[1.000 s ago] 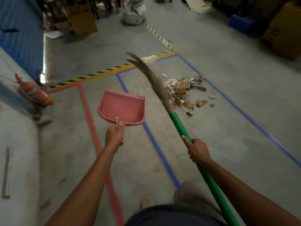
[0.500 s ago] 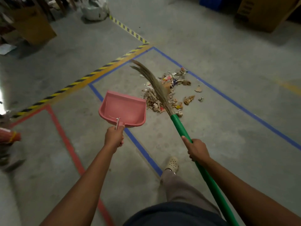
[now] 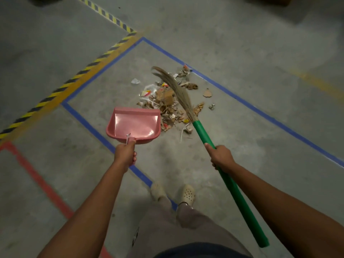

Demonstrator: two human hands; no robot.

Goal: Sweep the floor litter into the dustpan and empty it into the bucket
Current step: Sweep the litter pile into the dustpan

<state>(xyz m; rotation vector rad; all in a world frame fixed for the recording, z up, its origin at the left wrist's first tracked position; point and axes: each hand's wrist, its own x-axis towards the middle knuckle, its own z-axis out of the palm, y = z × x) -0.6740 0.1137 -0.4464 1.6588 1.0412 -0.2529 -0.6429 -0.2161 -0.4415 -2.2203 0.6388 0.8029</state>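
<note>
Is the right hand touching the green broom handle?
Touching. The head view shows the right hand with fingers wrapped around the green broom handle.

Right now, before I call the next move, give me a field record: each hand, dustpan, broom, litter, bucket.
left hand: fingers curled round the dustpan handle
right hand: grips the broom by its green handle
dustpan state: pink, empty, at the left side of the litter pile
broom state: bristles over the litter pile
litter: inside the blue tape outline, a few scraps lying apart
bucket: not in view
</note>
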